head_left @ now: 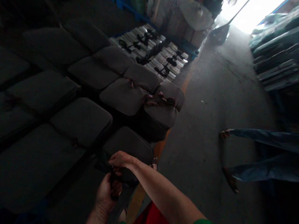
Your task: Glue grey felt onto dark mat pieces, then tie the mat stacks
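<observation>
My right hand [121, 161] is closed at the fingertips, pinching a dark strip [102, 159] beside a stack of grey rounded-corner pads [130, 143]. Just below it, my left hand [108, 190] curls its fingers round the same dark, cloth-like material. In the dim light I cannot make out where the strip runs or how its ends lie. Farther forward, a bundle of the same pads [158, 113] is bound with a knotted reddish-brown strip [161, 98].
More grey pad stacks [56, 90] stand close together on the left. Behind them are pale bundles [168, 60] with black ties. A yellow floor line [161, 144] edges the grey aisle [196, 149]. On the right, another person's legs [263, 155] and stacked wrapped goods [275, 49] show.
</observation>
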{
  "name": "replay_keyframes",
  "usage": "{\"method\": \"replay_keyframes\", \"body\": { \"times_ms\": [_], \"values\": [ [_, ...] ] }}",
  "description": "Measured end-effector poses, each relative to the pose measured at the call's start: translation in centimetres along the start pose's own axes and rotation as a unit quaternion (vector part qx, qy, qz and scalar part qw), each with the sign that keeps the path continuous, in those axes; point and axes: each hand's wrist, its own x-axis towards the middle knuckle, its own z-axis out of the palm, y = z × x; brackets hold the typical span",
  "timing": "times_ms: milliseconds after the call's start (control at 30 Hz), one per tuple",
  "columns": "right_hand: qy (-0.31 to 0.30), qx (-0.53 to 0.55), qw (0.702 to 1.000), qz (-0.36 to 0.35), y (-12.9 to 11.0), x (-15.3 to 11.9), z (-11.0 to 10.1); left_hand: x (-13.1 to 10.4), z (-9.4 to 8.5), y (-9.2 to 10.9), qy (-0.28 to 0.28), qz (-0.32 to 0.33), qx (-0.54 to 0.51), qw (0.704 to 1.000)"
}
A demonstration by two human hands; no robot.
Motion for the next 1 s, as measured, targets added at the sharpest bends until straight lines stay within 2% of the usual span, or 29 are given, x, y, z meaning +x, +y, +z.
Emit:
{"method": "replay_keyframes", "body": {
  "times_ms": [133, 267, 467, 633, 833, 1000],
  "values": [
    [-0.015, -0.02, 1.0, 0.003, -0.2, -0.3, -0.3, 0.0, -0.1, 1.1, -0.009, -0.015, 0.032, 0.999],
    [-0.002, -0.002, 1.0, -0.003, 0.3, -0.2, 0.6, -0.3, -0.4, 1.2, -0.011, -0.026, 0.045, 0.999],
    [0.118, 0.004, 0.992, -0.036, 1.9, 0.0, 2.2, 0.7, -2.1, 0.3, -0.034, 0.034, 0.058, 0.997],
    [0.227, -0.057, 0.97, -0.068, 2.3, -0.1, 1.4, 1.0, -3.2, -0.8, -0.047, 0.117, 0.074, 0.989],
    [0.298, -0.202, 0.923, -0.139, 0.4, 0.8, 0.9, 1.4, -1.7, -2.8, 0.05, 0.236, 0.109, 0.964],
    [0.308, -0.262, 0.905, -0.132, 0.0, 2.3, 1.2, 2.6, -2.2, -4.1, 0.131, 0.289, 0.119, 0.941]
  ]
}}
